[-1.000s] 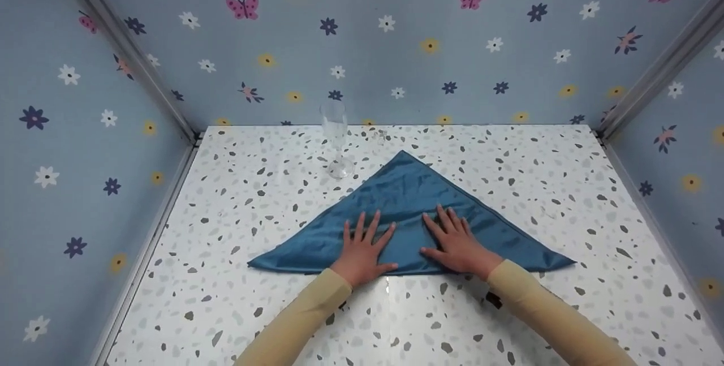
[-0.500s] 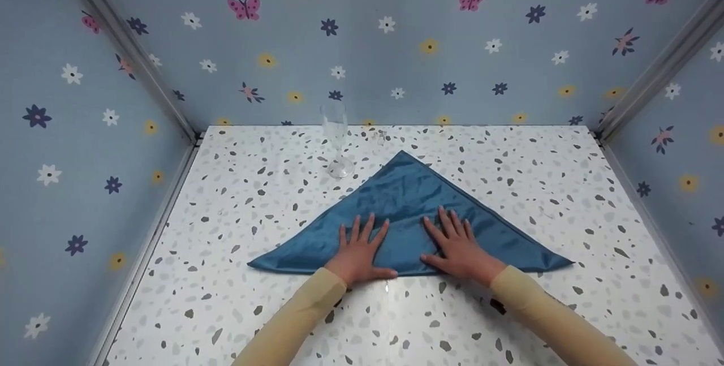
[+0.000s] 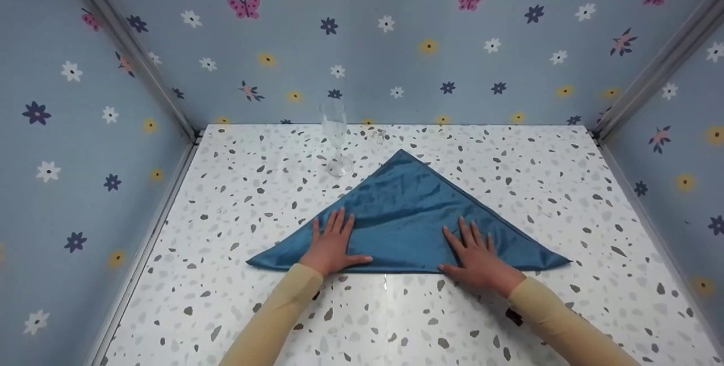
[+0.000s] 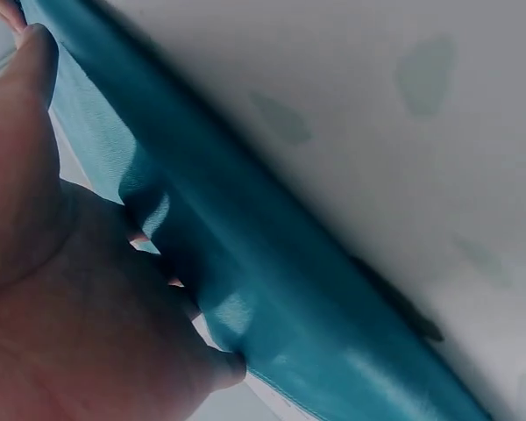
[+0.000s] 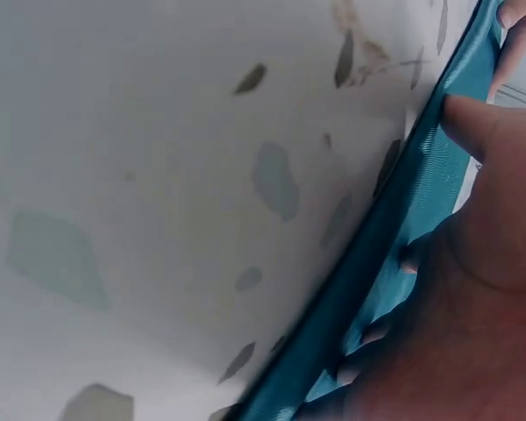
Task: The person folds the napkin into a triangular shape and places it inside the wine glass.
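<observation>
A blue satiny cloth [image 3: 396, 213] lies folded in a triangle on the table, its point toward the back wall and its long edge toward the person. On its left part rests the left hand [image 3: 330, 247], palm down with fingers spread. The right hand [image 3: 478, 258] lies flat on the right part, fingers also apart. Wrinkles cross the cloth between and above the hands. Both wrist views show the cloth's folded edge [image 4: 245, 228] close by, with the right palm [image 5: 473, 281] just over it. Neither hand grips anything.
A clear stemmed glass [image 3: 337, 145] stands behind the cloth, left of its point. Beside it is a small transparent object [image 3: 379, 137], too faint to identify. Flower-patterned panels [image 3: 362, 43] enclose the speckled white table [image 3: 226, 196] at the back and both sides.
Both hands have slid apart along the cloth, the left hand leftward and the right hand to the right and slightly toward the person. The cloth's outline stays nearly the same.
</observation>
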Demonstrator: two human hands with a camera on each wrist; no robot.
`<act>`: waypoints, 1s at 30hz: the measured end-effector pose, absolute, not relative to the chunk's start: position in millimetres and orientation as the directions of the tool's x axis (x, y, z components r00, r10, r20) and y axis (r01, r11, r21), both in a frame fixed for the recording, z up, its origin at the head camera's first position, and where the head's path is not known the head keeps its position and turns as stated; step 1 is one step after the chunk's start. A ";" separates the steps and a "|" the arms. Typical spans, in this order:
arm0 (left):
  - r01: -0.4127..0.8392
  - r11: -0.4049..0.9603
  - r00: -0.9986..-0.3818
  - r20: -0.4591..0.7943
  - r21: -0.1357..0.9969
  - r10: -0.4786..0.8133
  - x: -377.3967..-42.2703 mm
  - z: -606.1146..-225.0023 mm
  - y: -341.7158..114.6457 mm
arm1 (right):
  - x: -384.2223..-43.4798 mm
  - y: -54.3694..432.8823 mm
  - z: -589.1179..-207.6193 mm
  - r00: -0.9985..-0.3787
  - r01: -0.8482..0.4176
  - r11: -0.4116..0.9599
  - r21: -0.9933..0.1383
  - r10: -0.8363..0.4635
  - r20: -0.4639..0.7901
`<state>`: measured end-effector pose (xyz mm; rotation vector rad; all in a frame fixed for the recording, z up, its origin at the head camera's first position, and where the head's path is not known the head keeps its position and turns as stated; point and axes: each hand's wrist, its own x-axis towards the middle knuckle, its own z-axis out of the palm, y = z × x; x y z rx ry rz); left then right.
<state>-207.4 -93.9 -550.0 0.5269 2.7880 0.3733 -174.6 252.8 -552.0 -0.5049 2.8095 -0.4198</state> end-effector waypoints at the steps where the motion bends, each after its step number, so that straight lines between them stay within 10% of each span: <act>1: 0.318 0.900 -0.895 -0.218 0.299 0.389 -207.7 -551.2 -93.9 | -173.8 253.3 -552.3 -0.906 -0.299 0.897 -0.324 -0.374 -0.198; 30: 0.406 0.859 -0.879 -0.122 0.311 0.460 -175.1 -540.2 -111.7 | -160.8 257.7 -546.9 -0.911 -0.332 0.867 -0.371 -0.396 -0.110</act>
